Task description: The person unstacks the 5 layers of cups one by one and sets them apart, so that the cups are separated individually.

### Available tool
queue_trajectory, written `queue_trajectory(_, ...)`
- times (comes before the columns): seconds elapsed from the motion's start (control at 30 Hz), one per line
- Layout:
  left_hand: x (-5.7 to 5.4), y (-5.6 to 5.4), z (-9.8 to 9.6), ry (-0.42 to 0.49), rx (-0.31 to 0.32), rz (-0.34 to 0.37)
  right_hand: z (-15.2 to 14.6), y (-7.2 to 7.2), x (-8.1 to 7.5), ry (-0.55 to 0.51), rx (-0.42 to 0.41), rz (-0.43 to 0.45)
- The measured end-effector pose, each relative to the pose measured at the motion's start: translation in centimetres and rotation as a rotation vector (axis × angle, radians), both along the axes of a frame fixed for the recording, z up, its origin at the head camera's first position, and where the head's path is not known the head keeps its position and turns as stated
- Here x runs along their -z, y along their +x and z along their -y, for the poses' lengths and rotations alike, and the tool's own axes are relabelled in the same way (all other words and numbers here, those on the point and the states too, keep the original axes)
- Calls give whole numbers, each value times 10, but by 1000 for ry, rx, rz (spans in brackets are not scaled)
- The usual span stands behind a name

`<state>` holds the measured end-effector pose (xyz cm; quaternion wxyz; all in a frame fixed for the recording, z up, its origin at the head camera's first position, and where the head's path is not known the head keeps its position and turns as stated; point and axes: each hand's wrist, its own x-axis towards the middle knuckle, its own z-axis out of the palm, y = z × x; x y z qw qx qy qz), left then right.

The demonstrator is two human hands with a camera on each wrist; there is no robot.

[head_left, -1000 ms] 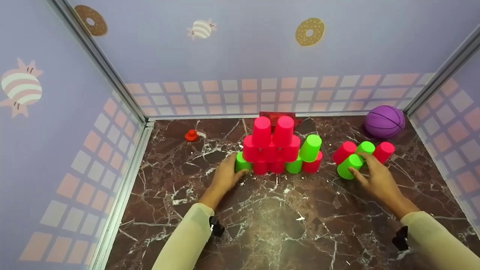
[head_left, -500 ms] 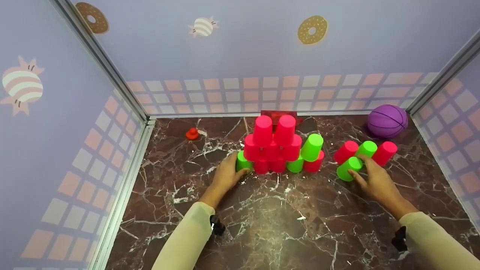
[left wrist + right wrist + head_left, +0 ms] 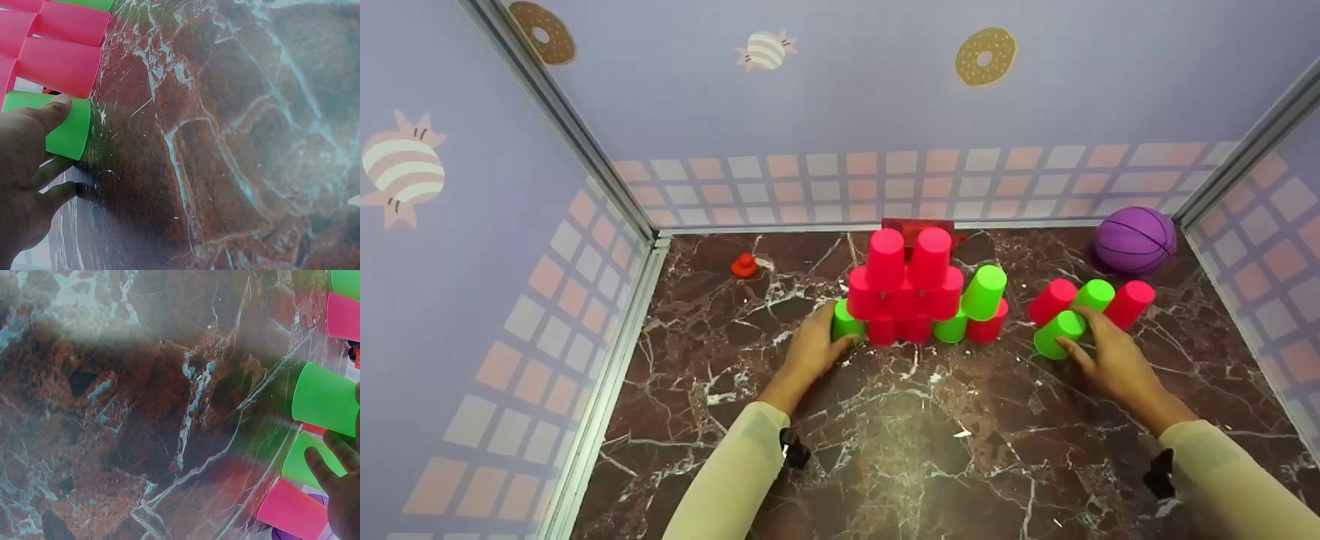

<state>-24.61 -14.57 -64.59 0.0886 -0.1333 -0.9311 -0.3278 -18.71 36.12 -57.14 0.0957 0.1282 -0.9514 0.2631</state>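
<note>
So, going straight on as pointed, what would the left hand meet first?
The left hand would first push the leftmost green cup it touches; the neighbouring red cup likely follows, depth unclear.

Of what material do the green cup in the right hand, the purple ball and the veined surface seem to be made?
Green cup: probably plastic, nearly matte, from its smooth, even colour.
Purple ball: perhaps rubber or plastic, dull; dark seam lines.
Veined surface: glossy, perhaps marble or printed imitation; white veins, light reflection.

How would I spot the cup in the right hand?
Find the purple ball at far right. Nearer are three cups in a row: red, green, red. Yours is the green cup in front, the only one there the right hand grips.
</note>
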Motion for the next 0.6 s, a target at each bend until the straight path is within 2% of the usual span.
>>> queue_trajectory(0.13,-14,7,-2,48,-1,35,-1,1,-3,-24,-4,10)
queue_trajectory(0.3,7,-4,0,11,-12,-6,0,1,-10,-16,-21,-53)
queue_trajectory(0.43,15,-9,2,-12,-13,-3,4,-1,-20,9,-43,-148)
queue_trajectory(0.57,15,-9,2,-1,-18,27,11,-5,-35,15,-51,-211)
queue_trajectory(0.6,6,-4,2,-6,-15,22,14,-6,-39,12,-53,-220)
